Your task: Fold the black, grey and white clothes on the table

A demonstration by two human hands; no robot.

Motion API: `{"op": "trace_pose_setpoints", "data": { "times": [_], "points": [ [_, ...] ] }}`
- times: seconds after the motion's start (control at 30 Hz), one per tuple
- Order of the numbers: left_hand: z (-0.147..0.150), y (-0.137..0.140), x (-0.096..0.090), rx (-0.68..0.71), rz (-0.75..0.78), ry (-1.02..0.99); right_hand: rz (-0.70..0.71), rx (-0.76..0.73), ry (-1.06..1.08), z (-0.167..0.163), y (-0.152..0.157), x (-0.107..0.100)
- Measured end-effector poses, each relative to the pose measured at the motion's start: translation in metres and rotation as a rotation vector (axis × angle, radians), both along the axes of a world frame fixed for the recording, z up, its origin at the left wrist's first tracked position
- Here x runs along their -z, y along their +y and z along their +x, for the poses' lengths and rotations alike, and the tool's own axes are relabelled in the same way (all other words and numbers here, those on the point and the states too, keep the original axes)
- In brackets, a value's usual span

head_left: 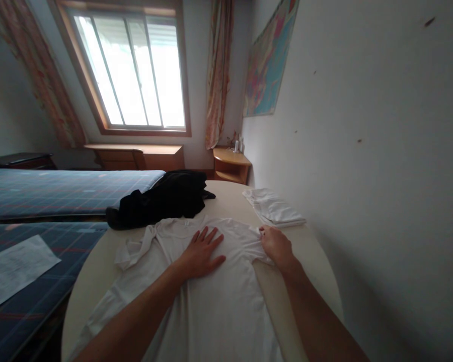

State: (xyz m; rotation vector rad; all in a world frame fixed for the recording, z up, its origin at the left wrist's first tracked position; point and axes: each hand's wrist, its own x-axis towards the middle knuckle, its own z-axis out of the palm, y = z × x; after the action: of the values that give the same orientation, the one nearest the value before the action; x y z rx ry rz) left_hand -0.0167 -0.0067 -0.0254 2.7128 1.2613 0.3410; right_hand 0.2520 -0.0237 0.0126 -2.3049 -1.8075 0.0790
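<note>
A white T-shirt [222, 306] lies spread over the round table, its collar toward the far side and its lower part running out of view near me. My left hand [203, 254] rests flat on the upper chest of the shirt, fingers spread. At the end of the right sleeve, my right hand [277, 246] is closed on the fabric and pulls it out taut. The left sleeve [130, 254] lies loosely bunched. Beyond my right hand sits a folded white garment [274, 207]. A heap of black clothing [166, 198] lies at the table's far left edge.
The cream round table [320, 281] stands close to the white wall [381, 176] on the right. Plaid mattresses [60, 193] are at the left, with a printed sheet of paper [18, 266] on the nearer one. A corner shelf [232, 161] and a desk [158, 151] stand behind.
</note>
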Motion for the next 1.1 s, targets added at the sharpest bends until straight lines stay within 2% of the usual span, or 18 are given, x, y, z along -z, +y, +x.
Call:
{"op": "trace_pose_setpoints", "data": {
  "times": [0.13,0.3,0.47,0.57,0.67,0.77,0.9,1.0,1.1],
  "points": [
    [0.006,-0.001,-0.006,0.002,-0.007,-0.017,0.143,0.051,0.086,0.002,0.002,-0.004],
    [0.017,-0.005,-0.014,0.089,0.082,-0.163,0.327,0.055,0.17,0.006,0.008,0.001],
    [0.018,-0.008,-0.012,0.152,-0.013,-0.093,0.485,-0.071,0.285,0.013,0.016,0.008],
    [0.015,-0.004,-0.01,0.17,-0.015,-0.119,0.582,-0.141,0.355,0.008,0.014,0.002],
    [0.009,0.0,-0.011,0.114,0.049,-0.194,0.65,-0.242,0.406,-0.009,0.007,-0.01],
    [0.004,0.003,-0.011,0.056,0.076,-0.223,0.621,-0.426,0.532,-0.03,-0.004,-0.018],
    [0.0,0.006,-0.006,-0.026,0.051,-0.247,0.4,-0.64,0.749,-0.046,-0.011,-0.018],
    [0.0,0.008,-0.002,-0.062,0.037,-0.296,0.327,-0.612,0.739,-0.044,-0.01,-0.017],
    [0.001,0.008,-0.001,-0.028,0.057,-0.307,0.269,-0.555,0.631,-0.036,-0.008,-0.019]
  ]
}}
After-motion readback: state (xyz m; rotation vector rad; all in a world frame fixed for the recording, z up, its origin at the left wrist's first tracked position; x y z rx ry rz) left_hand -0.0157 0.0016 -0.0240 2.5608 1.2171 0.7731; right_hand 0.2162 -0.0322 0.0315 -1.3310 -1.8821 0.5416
